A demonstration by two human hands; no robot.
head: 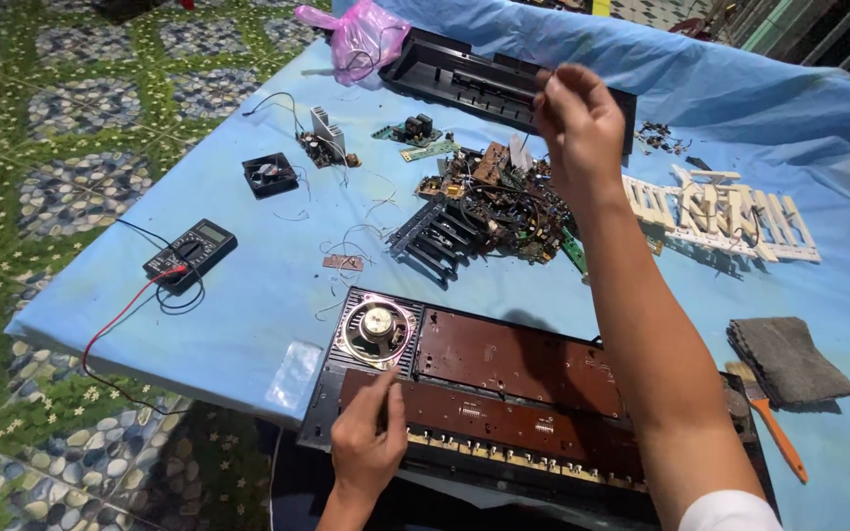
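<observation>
An opened electronic keyboard (pixel 504 379) lies at the table's near edge, showing brown circuit boards and a round speaker (pixel 377 327). My left hand (pixel 368 442) rests on the left end of the lower brown board, fingers curled, just below the speaker; whether it holds something small I cannot tell. My right hand (pixel 578 123) is raised above the far middle of the table, fingertips pinched together, over a heap of circuit boards and wires (pixel 500 205). Anything pinched there is too small to make out.
Blue cloth covers the table (pixel 248 285). A multimeter (pixel 191 253) with red and black leads sits left, a small fan (pixel 270 174) beyond it. A black casing (pixel 474 77) and pink bag (pixel 366 37) lie far. White keys (pixel 720 214), grey cloth (pixel 787 358), orange-handled brush (pixel 774 428) right.
</observation>
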